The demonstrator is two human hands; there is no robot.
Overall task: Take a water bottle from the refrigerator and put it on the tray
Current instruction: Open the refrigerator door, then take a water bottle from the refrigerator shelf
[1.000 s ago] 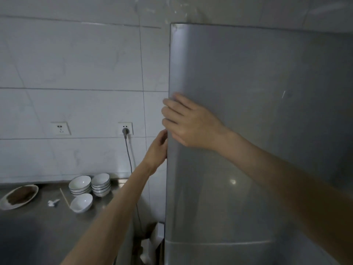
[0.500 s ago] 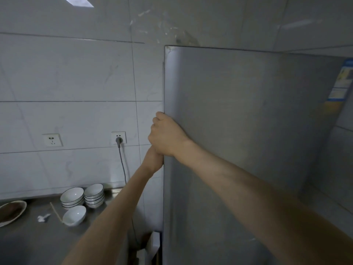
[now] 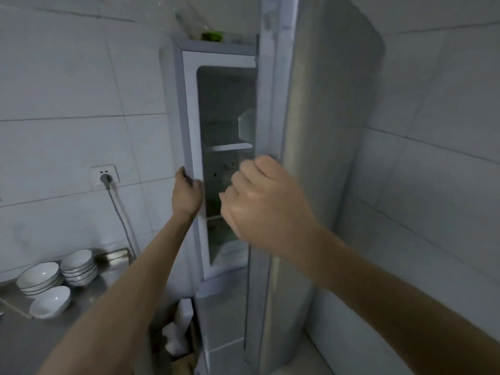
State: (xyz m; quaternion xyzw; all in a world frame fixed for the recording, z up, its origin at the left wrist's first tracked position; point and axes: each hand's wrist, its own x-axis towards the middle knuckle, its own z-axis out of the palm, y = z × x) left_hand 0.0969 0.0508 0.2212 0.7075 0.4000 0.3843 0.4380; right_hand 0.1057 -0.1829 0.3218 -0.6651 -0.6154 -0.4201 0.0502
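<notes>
Fridge door (image 3: 324, 158) ajar; right hand (image 3: 266, 204) curls on its edge, left hand (image 3: 186, 194), at nine o'clock, grips the fridge (image 3: 189, 117) frame.

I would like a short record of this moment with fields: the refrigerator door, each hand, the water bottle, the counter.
refrigerator door: partly open, inside shelves visible through the gap
left hand: on the front edge of the refrigerator body
right hand: curled at the door's edge, fingers hidden, grip unclear
water bottle: not identifiable in the dim interior
tray: not in view
counter: stacked white bowls and one single bowl
wall: plug in socket
</notes>
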